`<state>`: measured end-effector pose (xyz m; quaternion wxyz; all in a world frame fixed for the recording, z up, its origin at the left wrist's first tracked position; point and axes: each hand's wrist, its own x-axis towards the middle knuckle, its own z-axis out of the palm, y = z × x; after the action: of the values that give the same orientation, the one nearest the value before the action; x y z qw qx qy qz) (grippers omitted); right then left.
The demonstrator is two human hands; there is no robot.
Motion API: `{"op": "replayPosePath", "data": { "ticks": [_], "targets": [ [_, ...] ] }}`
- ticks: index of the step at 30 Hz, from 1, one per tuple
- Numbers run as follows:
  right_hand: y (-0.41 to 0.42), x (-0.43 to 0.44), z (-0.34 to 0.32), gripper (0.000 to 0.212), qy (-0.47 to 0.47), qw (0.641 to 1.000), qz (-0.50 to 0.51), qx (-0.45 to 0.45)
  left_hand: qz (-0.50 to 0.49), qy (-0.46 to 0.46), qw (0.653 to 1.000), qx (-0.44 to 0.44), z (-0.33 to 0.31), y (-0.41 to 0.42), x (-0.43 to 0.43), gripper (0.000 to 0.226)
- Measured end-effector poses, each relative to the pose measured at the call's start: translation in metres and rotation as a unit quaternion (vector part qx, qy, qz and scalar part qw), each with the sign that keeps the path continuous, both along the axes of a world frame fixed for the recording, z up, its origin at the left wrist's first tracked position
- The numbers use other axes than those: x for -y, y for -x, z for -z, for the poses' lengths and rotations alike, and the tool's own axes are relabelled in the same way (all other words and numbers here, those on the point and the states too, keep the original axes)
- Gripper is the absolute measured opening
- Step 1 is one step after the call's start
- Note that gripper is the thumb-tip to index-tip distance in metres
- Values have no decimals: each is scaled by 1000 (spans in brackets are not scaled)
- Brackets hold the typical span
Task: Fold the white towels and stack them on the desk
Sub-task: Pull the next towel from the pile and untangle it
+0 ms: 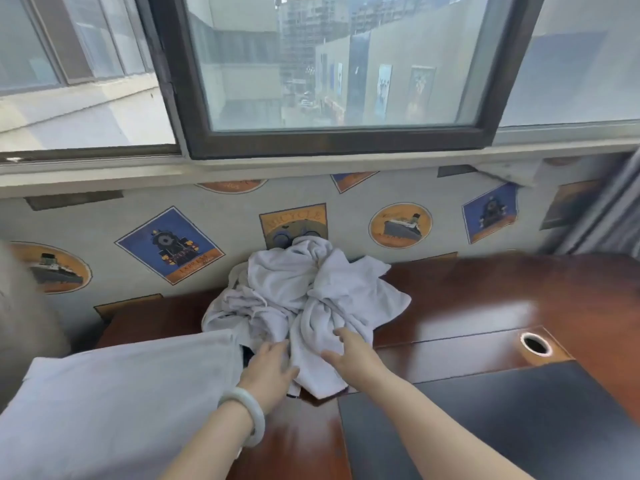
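white towels [294, 289] lie in one crumpled heap at the back of the desk [485, 306], up against the papered wall [104, 223] below the window. the nearest towel [322, 344] hangs forward out of the heap like a twisted rope. its long axis runs from the wall toward the person, and its loose end lies between the two hands. the left hand [272, 367] touches its left flank and the right hand [353, 355] rests on its right flank. on both, the fingers are spread and fairly straight, lying on the cloth rather than closed round it (no pinch that i can make out). both hands are about equally near, so either could take a corner, though no corner shows clearly. there is bare wood to the right of the heap, as far as a cable hole [536, 344], and a black mat [502, 420] nearer the person. the left side is crowded by a large pale cushion [121, 393] reaching up to the heap's edge, so i judge the towel is best drawn out rightward to spread flat.
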<state>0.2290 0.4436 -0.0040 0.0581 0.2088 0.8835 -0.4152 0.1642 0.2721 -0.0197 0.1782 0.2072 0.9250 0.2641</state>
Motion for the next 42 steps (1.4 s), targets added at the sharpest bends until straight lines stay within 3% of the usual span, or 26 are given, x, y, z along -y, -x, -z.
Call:
{"op": "replayPosePath", "data": {
  "ticks": [5,11,14,20,22,24,27,32,38,42],
  "targets": [
    [-8,-107,17,58,-6,1000,-22,5,-32,31,999,18,3,-22,-103,59],
    [0,-181,37,69,-23,996,-83,39,-61,64,996,14,-3,-24,-193,62],
    [22,-192,43,77,-22,993,-109,43,-105,67,992,-1,-6,-5,-204,75],
    [89,-184,56,95,-36,987,-155,-16,-132,110,984,-43,1,73,-207,76],
    [113,-179,68,92,-25,984,-176,-17,-127,136,982,-38,12,97,-211,66],
    [133,-175,82,73,-35,977,-212,1,-118,165,979,-12,27,116,-211,51],
    [155,-174,102,50,-97,970,-222,-6,-154,118,981,17,56,139,-202,34],
    [184,-188,113,22,2,983,-182,19,-199,-19,976,85,70,170,-188,56],
    [137,-184,97,35,9,993,-120,14,-157,-54,986,16,66,129,-181,75],
    [79,-210,58,37,37,996,-75,-9,-68,-60,994,-61,64,71,-175,71]
  ]
}}
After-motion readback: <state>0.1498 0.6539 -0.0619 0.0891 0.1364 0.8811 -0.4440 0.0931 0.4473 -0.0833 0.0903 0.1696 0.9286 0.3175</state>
